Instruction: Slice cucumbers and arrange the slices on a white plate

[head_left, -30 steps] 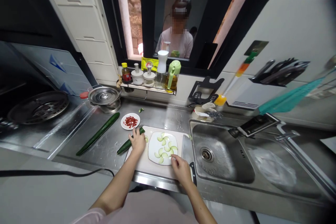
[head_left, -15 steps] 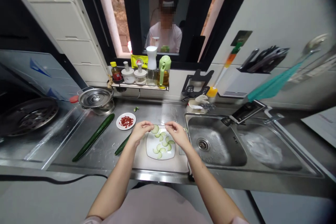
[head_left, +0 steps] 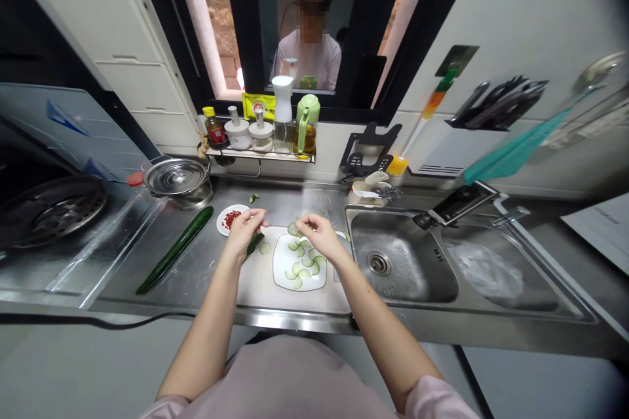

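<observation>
A cucumber slice [head_left: 293,229] is pinched by the right hand [head_left: 317,236].
It is held at the white plate's [head_left: 282,263] twelve-o'clock edge; at ten o'clock, a cut cucumber [head_left: 254,244] is partly hidden by the left hand [head_left: 244,231], whose grip cannot be told.

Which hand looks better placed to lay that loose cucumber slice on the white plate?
Probably the right hand: it appears to be pinching the cucumber slice by the far edge of the white plate. The left hand is farther from the plate, near the cut cucumber.
</observation>
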`<action>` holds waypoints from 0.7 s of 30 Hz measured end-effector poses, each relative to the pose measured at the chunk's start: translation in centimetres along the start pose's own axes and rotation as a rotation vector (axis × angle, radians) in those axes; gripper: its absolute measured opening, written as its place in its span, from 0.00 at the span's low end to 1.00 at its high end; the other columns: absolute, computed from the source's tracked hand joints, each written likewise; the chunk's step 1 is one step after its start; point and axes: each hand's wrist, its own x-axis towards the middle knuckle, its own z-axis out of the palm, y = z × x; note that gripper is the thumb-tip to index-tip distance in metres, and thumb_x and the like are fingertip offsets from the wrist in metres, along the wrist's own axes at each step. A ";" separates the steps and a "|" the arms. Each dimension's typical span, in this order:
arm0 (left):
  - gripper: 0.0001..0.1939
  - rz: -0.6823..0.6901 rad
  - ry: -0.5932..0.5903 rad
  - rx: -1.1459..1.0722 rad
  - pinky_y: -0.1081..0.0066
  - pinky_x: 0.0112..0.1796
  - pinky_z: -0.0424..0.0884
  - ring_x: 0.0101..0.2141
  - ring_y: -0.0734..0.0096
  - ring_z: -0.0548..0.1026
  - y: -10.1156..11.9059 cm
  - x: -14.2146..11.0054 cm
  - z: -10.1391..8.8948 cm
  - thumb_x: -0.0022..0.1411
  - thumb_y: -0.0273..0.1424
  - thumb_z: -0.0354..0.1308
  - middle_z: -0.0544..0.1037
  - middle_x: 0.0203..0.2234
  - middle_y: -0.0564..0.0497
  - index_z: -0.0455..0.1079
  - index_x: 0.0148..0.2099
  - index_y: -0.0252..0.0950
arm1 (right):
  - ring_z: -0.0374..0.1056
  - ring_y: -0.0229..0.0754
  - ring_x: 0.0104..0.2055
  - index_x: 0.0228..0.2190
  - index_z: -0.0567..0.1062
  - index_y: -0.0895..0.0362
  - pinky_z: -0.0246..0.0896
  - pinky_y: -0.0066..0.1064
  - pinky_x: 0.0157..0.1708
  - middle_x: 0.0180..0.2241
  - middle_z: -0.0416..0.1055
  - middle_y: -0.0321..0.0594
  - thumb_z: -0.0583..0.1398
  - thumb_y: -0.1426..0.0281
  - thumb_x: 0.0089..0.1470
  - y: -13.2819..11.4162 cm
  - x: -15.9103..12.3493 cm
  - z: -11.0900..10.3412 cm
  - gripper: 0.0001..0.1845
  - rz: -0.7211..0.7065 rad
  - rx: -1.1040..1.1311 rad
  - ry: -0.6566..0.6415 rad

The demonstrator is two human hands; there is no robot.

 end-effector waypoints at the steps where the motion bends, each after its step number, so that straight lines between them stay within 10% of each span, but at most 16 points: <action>1: 0.27 -0.017 0.008 -0.010 0.79 0.20 0.55 0.18 0.82 0.63 0.0 0.0 -0.4 0.47 0.49 0.64 0.75 0.21 0.52 0.72 0.40 0.32 | 0.62 0.33 0.26 0.25 0.72 0.59 0.58 0.26 0.29 0.23 0.68 0.33 0.61 0.61 0.49 0.0 0.1 0.1 0.13 0.000 0.001 0.013; 11: 0.30 -0.335 -0.299 -0.192 0.81 0.17 0.49 0.16 0.84 0.62 -1.2 -3.5 1.9 0.55 0.51 0.58 0.78 0.23 0.49 0.67 0.51 0.33 | 0.62 0.34 0.26 0.25 0.73 0.59 0.58 0.26 0.29 0.22 0.69 0.34 0.61 0.59 0.49 -0.4 0.2 0.8 0.14 0.000 0.048 -0.020; 21: 0.24 -0.374 -0.252 -0.312 0.84 0.17 0.52 0.20 0.84 0.67 -1.1 -3.4 2.8 0.53 0.41 0.63 0.77 0.30 0.49 0.67 0.50 0.36 | 0.66 0.37 0.32 0.27 0.76 0.58 0.59 0.28 0.34 0.28 0.73 0.37 0.61 0.59 0.52 -0.6 -0.8 0.4 0.14 -0.079 -0.043 -0.116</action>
